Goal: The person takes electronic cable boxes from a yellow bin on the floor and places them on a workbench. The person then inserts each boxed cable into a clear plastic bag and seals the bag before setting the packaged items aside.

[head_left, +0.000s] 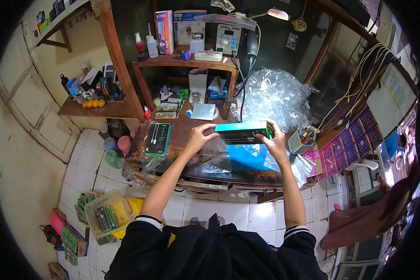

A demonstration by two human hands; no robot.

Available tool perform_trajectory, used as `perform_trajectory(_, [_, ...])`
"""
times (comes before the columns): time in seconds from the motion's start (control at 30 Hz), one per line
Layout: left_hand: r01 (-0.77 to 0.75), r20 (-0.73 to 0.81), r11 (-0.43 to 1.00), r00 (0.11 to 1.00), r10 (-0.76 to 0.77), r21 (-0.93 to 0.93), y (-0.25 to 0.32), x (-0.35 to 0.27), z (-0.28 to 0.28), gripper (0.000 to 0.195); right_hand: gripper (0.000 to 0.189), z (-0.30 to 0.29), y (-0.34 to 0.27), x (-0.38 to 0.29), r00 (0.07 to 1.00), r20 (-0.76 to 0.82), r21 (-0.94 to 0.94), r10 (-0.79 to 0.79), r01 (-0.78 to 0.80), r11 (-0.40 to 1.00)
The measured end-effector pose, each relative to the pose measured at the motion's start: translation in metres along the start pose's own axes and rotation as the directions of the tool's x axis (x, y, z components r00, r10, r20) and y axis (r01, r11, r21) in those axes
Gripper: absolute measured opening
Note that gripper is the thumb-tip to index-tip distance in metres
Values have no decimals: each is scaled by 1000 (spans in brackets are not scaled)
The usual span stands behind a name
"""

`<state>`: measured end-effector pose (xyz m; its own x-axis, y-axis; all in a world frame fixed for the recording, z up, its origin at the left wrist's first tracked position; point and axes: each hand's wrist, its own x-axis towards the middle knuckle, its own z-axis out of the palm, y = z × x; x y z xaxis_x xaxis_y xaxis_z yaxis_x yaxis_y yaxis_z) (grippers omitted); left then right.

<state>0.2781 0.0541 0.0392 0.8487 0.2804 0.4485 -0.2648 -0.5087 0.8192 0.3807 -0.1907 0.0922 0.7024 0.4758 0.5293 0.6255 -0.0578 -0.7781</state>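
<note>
A black and green product box (243, 133) is held above the wooden workbench (182, 138), tilted so that its green side faces up. My left hand (201, 138) grips its left end between thumb and fingers. At the opposite end, my right hand (274, 140) has the thumb on the front and the fingers behind. Beneath the box lie a blue sheet (246, 159) and a clear plastic sleeve (215, 162). A similar box (157, 139), printed with a white cable, lies to the left on clear plastic wrap.
A large heap of clear plastic bags (274, 98) fills the bench's back right. A pen basket (300, 140) stands near the right edge. A small shelf (185, 63) carries a hot-air rework station (227, 38). On the floor, a plastic tub (122, 206) holds several boxes. A person's brown garment (364, 217) shows at right.
</note>
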Motion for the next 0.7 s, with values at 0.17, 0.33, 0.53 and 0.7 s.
perform_trajectory(0.17, [-22,-15,1000,1000,22,-19,-3,1,-4,32,43,-3,-19,4,998,35,-138,-54,59,989])
perform_trajectory(0.33, [4,-92,989,996,-18,-148,-2,1,-1,32,43,-2,-19,7,998,23,-101,-66,68,993])
perform_trajectory(0.53, [-14,-80,950,997,-11,-313,0,1,2,33,44,-8,-26,10,992,49,-210,-117,125,970])
perform_trajectory(0.7, [-111,-52,991,993,107,-70,8,6,-3,33,44,-8,-31,12,976,114,-286,-187,213,934])
